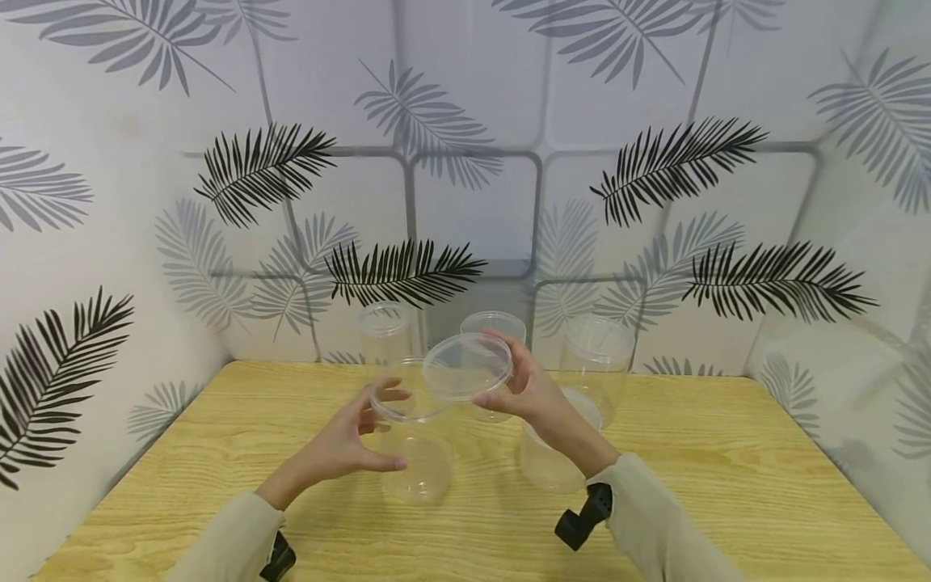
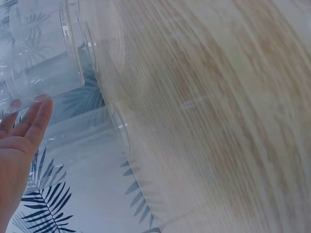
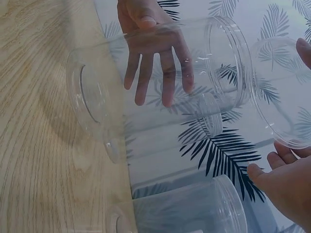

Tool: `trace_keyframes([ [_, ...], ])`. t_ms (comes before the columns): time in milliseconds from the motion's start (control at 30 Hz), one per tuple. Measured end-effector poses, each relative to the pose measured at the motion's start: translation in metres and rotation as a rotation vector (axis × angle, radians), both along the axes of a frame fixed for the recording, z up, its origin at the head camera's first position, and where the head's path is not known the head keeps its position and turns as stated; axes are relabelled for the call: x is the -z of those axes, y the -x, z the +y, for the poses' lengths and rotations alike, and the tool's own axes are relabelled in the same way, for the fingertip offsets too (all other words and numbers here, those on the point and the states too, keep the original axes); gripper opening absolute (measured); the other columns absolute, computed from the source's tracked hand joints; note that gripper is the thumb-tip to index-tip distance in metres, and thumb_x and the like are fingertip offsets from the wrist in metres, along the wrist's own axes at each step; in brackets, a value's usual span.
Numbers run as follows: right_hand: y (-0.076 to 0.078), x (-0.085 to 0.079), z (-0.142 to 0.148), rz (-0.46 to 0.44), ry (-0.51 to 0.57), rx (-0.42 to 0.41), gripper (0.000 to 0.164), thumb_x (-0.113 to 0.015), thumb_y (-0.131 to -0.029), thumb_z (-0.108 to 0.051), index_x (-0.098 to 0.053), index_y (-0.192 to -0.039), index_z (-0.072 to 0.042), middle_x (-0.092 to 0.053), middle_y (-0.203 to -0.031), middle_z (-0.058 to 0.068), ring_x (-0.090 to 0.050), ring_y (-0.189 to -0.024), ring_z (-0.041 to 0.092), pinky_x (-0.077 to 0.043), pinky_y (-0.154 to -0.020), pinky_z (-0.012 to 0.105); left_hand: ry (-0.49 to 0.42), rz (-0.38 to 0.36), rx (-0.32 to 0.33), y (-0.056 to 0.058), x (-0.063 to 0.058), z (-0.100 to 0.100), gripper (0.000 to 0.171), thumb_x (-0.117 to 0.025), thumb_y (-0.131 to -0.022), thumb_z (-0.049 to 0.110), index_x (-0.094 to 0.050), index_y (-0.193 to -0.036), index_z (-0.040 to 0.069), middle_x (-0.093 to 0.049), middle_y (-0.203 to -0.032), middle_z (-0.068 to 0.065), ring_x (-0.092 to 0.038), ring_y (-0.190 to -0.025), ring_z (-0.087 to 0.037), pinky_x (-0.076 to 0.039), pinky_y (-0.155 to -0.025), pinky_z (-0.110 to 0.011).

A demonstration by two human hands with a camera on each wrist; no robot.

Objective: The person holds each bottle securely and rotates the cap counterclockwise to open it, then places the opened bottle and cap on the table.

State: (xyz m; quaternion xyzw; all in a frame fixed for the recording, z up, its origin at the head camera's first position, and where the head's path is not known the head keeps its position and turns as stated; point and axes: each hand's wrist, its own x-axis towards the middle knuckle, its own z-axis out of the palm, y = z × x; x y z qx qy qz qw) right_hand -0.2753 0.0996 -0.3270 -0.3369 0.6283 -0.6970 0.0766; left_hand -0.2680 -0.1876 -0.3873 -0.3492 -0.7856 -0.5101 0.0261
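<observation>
A clear plastic jar (image 1: 417, 473) stands upright on the table, its mouth uncovered. My left hand (image 1: 364, 436) holds its side, with the thumb in front and the fingers behind; those fingers show through the clear wall in the right wrist view. In the left wrist view, fingertips (image 2: 43, 98) touch the jar's side. My right hand (image 1: 531, 396) pinches a round clear lid (image 1: 468, 368) by its edge. The lid is tilted, beside and slightly above the jar's rim. In the right wrist view the lid (image 3: 282, 92) appears apart from the jar's mouth.
Several other clear jars stand behind and to the right: one at back left (image 1: 385, 343), one at back middle (image 1: 494, 323), one at back right (image 1: 600, 356), and one under my right forearm (image 1: 553, 465). A leaf-patterned wall (image 1: 473, 210) borders the wooden table (image 1: 218, 453).
</observation>
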Motion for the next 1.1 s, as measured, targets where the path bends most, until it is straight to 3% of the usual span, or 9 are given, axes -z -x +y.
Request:
trace_keyframes([
  [200, 0.0, -0.002, 0.02, -0.01, -0.067, 0.043, 0.087, -0.076, -0.075, -0.018, -0.021, -0.142, -0.013, -0.021, -0.146, 0.013, -0.025, -0.133, 0.033, -0.045, -0.088, 0.024, 0.017, -0.006, -0.05, 0.002, 0.0, -0.012, 0.093, -0.082, -0.067, 0.014, -0.025, -0.14, 0.018, -0.043, -0.136, -0.011, -0.054, -0.114, -0.029, -0.045, -0.093, -0.047],
  [367, 0.002, -0.003, 0.039, 0.012, -0.062, 0.067, 0.084, -0.073, -0.077, -0.011, -0.019, -0.142, -0.009, -0.02, -0.145, 0.014, -0.031, -0.13, 0.019, -0.042, -0.091, 0.018, 0.038, 0.009, -0.104, 0.002, -0.001, -0.024, 0.094, -0.083, -0.065, 0.017, -0.026, -0.14, 0.021, -0.044, -0.136, -0.012, -0.055, -0.114, -0.028, -0.046, -0.091, -0.047],
  [533, 0.006, -0.003, 0.061, 0.048, -0.053, 0.092, 0.079, -0.069, -0.079, -0.003, -0.02, -0.141, -0.008, -0.03, -0.136, 0.005, -0.038, -0.121, 0.007, -0.042, -0.092, 0.019, 0.045, 0.008, -0.16, 0.003, -0.001, -0.037, 0.094, -0.083, -0.065, 0.018, -0.026, -0.14, 0.025, -0.044, -0.136, -0.009, -0.055, -0.113, -0.029, -0.045, -0.092, -0.051],
  [600, 0.007, -0.004, 0.07, 0.057, -0.069, 0.118, 0.078, -0.067, -0.079, -0.001, -0.021, -0.141, -0.012, -0.031, -0.136, 0.002, -0.038, -0.122, 0.008, -0.041, -0.093, 0.019, 0.044, 0.004, -0.177, 0.003, -0.001, -0.043, 0.094, -0.082, -0.066, 0.017, -0.025, -0.14, 0.027, -0.044, -0.137, -0.009, -0.054, -0.113, -0.032, -0.043, -0.092, -0.053],
  [833, 0.004, -0.008, 0.099, 0.05, -0.167, 0.216, 0.078, -0.064, -0.082, -0.002, -0.019, -0.143, -0.022, -0.024, -0.143, 0.008, -0.028, -0.132, 0.02, -0.042, -0.092, 0.018, 0.059, 0.014, -0.254, 0.004, 0.0, -0.064, 0.094, -0.081, -0.067, 0.016, -0.024, -0.141, 0.025, -0.041, -0.138, -0.014, -0.051, -0.115, -0.037, -0.042, -0.092, -0.056],
  [1000, 0.002, -0.012, 0.122, 0.085, -0.191, 0.237, 0.078, -0.064, -0.082, -0.001, -0.018, -0.143, -0.016, -0.033, -0.135, 0.0, -0.039, -0.123, 0.007, -0.045, -0.088, 0.016, 0.075, 0.034, -0.307, 0.007, 0.0, -0.079, 0.094, -0.081, -0.068, 0.015, -0.022, -0.142, 0.02, -0.04, -0.138, -0.016, -0.051, -0.114, -0.037, -0.042, -0.092, -0.055],
  [1100, 0.001, -0.011, 0.136, 0.138, -0.225, 0.241, 0.076, -0.062, -0.083, 0.001, -0.016, -0.143, -0.011, -0.033, -0.135, 0.005, -0.039, -0.122, 0.001, -0.043, -0.089, 0.014, 0.083, 0.031, -0.331, 0.008, -0.001, -0.088, 0.094, -0.08, -0.069, 0.015, -0.021, -0.143, 0.02, -0.039, -0.139, -0.014, -0.05, -0.115, -0.036, -0.042, -0.093, -0.054],
])
